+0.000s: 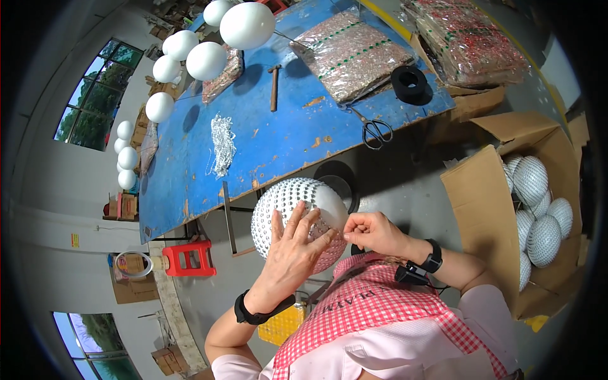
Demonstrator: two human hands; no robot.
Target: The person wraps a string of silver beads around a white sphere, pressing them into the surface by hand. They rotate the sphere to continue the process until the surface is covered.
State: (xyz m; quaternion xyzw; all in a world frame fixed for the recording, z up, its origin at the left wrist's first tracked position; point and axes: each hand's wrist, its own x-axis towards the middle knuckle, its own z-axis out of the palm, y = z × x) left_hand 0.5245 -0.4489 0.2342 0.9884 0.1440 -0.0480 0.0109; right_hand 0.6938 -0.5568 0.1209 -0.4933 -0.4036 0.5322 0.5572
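Note:
A large white ball (297, 190), mostly covered in rows of silvery beads, is in front of my apron. A smooth bare white patch shows on its right side. My left hand (291, 253) holds the ball, its fingers spread over the beaded surface. Close to the ball's right edge, my right hand (375, 232) is closed in a pinch. Whatever lies between those fingertips is too small to make out. A bundle of silvery bead strands (223, 144) lies on the blue table (266, 152) beyond the ball.
Scissors (377, 132) and a black tape roll (410, 83) lie near the table's right edge. A hammer (274, 87) is farther back. Plain white balls (206, 61) stick up at left. At right, a cardboard box (481, 221) holds beaded balls (543, 240). A red stool (190, 258) stands left.

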